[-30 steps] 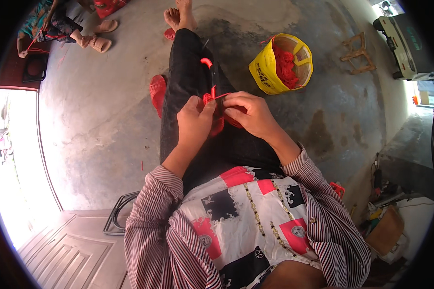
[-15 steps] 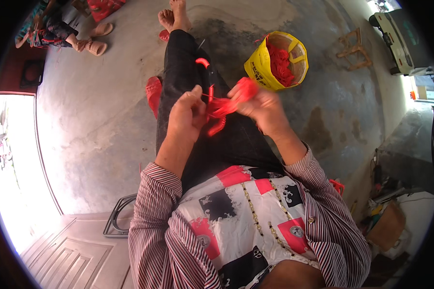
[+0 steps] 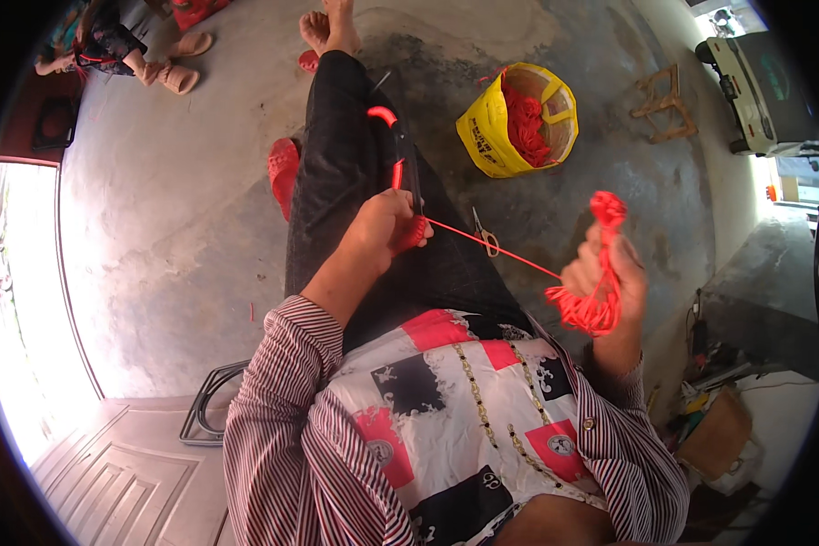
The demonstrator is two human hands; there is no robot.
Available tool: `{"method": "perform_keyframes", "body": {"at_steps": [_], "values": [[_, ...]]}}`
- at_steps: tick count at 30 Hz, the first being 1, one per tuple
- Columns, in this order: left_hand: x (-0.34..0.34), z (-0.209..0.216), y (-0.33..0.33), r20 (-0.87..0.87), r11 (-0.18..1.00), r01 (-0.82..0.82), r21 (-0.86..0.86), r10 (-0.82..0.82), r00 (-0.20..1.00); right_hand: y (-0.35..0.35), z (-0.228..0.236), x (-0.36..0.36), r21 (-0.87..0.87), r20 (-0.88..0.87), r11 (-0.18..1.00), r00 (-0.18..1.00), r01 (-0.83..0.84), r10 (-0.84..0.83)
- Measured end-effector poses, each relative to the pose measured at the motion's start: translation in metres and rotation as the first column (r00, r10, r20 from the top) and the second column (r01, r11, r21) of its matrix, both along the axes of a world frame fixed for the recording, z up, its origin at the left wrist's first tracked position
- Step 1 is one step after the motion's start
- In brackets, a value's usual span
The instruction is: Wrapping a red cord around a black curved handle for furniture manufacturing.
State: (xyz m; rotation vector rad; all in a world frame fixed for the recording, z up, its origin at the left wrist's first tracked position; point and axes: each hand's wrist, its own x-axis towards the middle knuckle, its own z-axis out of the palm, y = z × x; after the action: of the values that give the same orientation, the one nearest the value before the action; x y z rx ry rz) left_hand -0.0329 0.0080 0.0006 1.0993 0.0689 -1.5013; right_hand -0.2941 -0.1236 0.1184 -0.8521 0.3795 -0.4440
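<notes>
My left hand (image 3: 387,223) is closed around a red cord-wrapped part of a dark frame (image 3: 408,155) lying along my lap. Red wrapping (image 3: 384,116) also covers the frame's curved far end. Out to the right, my right hand (image 3: 614,273) grips a looped bundle of red cord (image 3: 584,309), part of which sticks out above the fist. A single red strand (image 3: 491,246) runs straight between the two hands. Under that strand, beside my thigh, are scissors (image 3: 488,240) with pale handles. My left fingers partly hide the wrapping they hold.
A yellow bag (image 3: 496,136) with red cord inside stands on the floor ahead to the right. Beyond it lies a small wooden frame (image 3: 664,105). A red shoe (image 3: 283,173) is left of my leg. Another person's sandalled feet (image 3: 168,77) show at far left.
My right hand has swung right and nearer with the cord bundle, drawing the strand out straight. My left hand has moved slightly right onto the wrapped frame. The scissors have come into sight.
</notes>
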Motion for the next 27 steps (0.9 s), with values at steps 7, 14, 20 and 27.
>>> {"method": "perform_keyframes", "body": {"at_steps": [7,14,20,27], "values": [[-0.002,0.008,0.005,0.173,0.993,-0.116,0.007,0.113,0.978,-0.086,-0.031,-0.032,0.055,0.296,0.905,0.859,0.421,-0.418],[-0.031,0.067,0.017,0.978,0.898,0.386,-0.209,0.199,0.065,0.025,-0.089,0.069,0.029,-0.277,0.986,0.947,-0.161,0.163],[-0.005,0.080,0.022,0.241,0.871,-0.183,-0.455,0.319,0.917,0.014,-0.085,0.099,0.071,-0.383,0.940,0.860,-0.335,0.336],[0.025,0.016,0.021,0.928,0.912,0.255,0.321,-0.250,-0.274,-0.013,-0.108,0.127,-0.601,-0.435,0.737,0.900,-0.309,0.023]]}}
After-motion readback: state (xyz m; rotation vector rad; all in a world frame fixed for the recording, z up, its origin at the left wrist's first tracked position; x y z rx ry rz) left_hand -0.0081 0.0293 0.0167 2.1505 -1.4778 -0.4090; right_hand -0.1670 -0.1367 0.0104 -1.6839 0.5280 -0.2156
